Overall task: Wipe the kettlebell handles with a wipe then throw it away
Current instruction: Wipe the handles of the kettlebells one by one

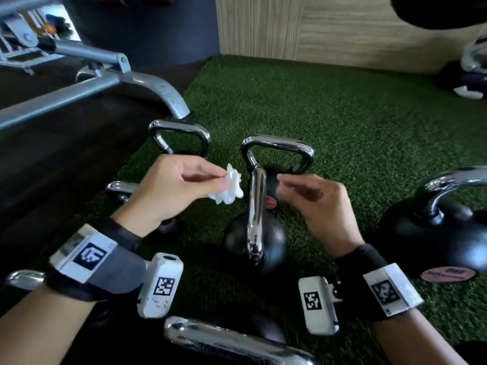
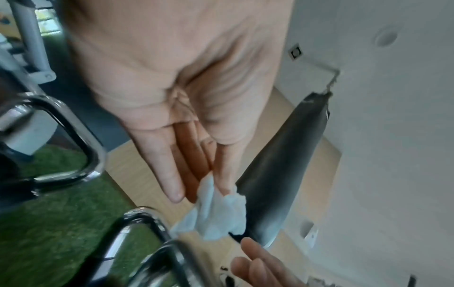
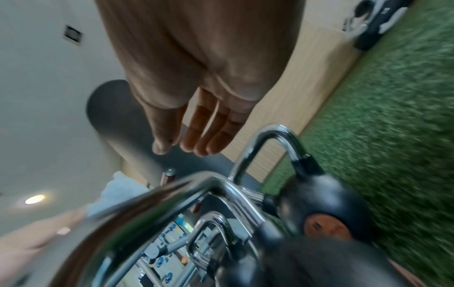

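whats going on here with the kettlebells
A person is crouched over several kettlebells on green turf. Their left hand pinches a crumpled white wipe beside the chrome handle of the middle kettlebell. The right hand hovers on the other side, holding nothing. The wipe isn't touching the handle.

Green turf floor (image 1: pixel 342 122) carries a cluster of black kettlebells with chrome handles: one in the middle (image 1: pixel 257 238), another just behind it (image 1: pixel 276 164), a larger one off to the right (image 1: pixel 434 233). A grey metal frame's foot (image 1: pixel 171 101) comes down at the turf's left edge, beside dark flooring (image 1: pixel 52 167).
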`<move>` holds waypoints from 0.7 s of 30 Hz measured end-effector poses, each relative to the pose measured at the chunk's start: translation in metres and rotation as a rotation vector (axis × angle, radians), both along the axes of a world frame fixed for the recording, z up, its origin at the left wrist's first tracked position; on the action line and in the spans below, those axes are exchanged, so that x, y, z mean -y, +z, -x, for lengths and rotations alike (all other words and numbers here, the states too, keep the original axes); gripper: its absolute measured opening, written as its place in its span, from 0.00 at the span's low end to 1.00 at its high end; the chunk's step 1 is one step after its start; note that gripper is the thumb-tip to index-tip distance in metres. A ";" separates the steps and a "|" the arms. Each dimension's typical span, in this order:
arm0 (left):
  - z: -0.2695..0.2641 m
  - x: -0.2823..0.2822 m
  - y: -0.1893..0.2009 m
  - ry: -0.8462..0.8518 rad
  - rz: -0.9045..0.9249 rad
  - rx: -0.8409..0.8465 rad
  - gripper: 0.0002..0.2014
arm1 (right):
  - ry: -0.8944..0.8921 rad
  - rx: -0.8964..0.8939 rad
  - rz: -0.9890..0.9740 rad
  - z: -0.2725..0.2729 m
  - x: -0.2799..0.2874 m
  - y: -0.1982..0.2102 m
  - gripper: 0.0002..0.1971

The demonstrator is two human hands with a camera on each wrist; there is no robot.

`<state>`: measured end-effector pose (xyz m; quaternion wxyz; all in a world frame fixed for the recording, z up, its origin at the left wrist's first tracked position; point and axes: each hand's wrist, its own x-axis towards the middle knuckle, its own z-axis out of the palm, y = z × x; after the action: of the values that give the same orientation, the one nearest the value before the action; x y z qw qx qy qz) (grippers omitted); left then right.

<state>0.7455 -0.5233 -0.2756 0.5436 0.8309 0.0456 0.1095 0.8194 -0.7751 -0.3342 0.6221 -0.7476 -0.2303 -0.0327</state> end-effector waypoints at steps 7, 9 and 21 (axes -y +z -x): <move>-0.020 0.018 0.027 -0.134 0.337 -0.162 0.16 | 0.081 0.174 -0.003 0.006 -0.014 0.030 0.23; -0.022 0.027 0.025 -0.147 0.377 -0.174 0.14 | 0.047 0.189 -0.018 0.006 -0.017 0.026 0.24; -0.022 0.010 -0.002 -0.139 -0.316 -0.226 0.07 | -0.170 0.103 0.065 -0.006 -0.007 -0.002 0.06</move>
<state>0.7679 -0.5335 -0.2777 0.4044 0.9139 0.0310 -0.0166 0.8256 -0.7680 -0.3365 0.5800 -0.7814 -0.1985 -0.1163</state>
